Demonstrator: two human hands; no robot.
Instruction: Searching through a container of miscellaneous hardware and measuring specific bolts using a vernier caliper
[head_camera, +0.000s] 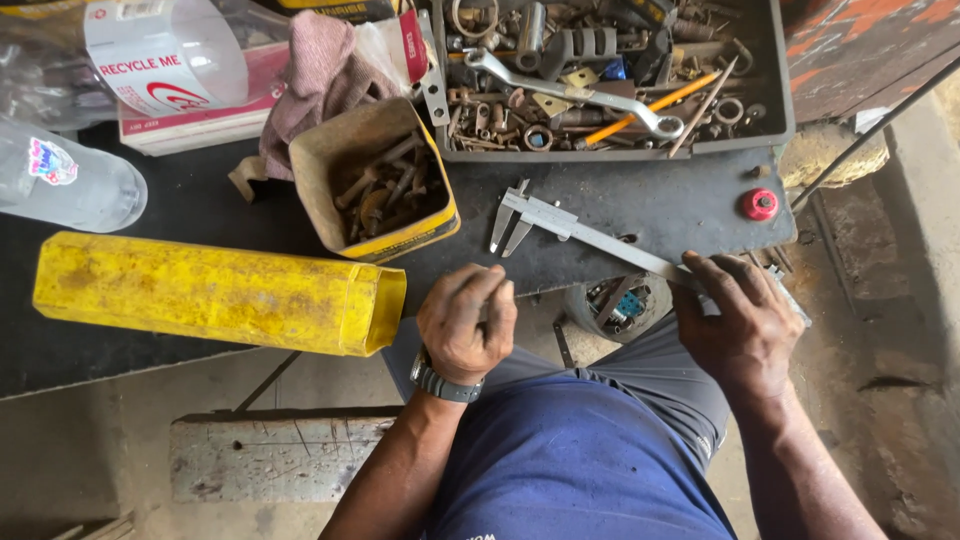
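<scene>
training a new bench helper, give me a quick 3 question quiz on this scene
1. True or false: the right hand rests on the beam of the vernier caliper.
2. Which holds the rusty bolts? A) grey tray B) open yellow tin C) clear bottle
3. What long silver tool lies across the parts in the grey tray?

Key
1. True.
2. B, the open yellow tin.
3. A combination wrench.
</scene>
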